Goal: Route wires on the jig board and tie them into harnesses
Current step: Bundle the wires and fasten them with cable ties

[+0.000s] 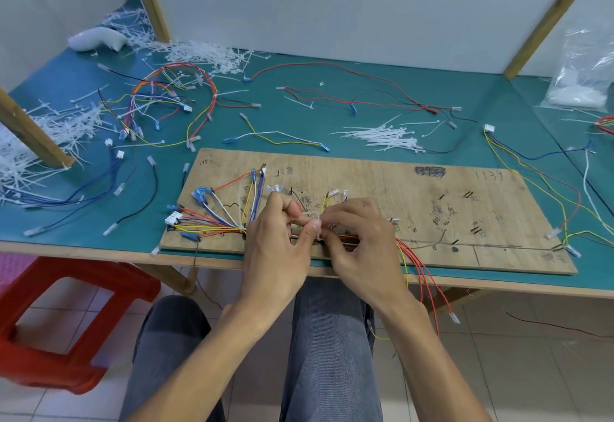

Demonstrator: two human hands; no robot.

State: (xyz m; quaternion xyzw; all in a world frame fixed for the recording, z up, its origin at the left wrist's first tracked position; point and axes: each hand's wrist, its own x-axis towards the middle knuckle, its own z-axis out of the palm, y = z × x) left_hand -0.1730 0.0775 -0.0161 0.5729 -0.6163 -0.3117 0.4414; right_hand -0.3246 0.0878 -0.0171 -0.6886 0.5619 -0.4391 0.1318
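a teal-topped table (pixel 299 112) with a pale wooden edge carries a plywood jig board (pixel 415 189) along its near side. just behind the board lies a bundle of white cable ties (pixel 382 137). a long red wire (pixel 319 63) snakes across the back. a tied harness (pixel 172 96) lies at the back left, near heaps of white tie offcuts (pixel 202 53). a clear plastic bag (pixel 584 79) sits far right.

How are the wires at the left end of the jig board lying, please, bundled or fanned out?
Fanned out: the wires spread leftward across the jig board from one gathered spot beside the left hand.
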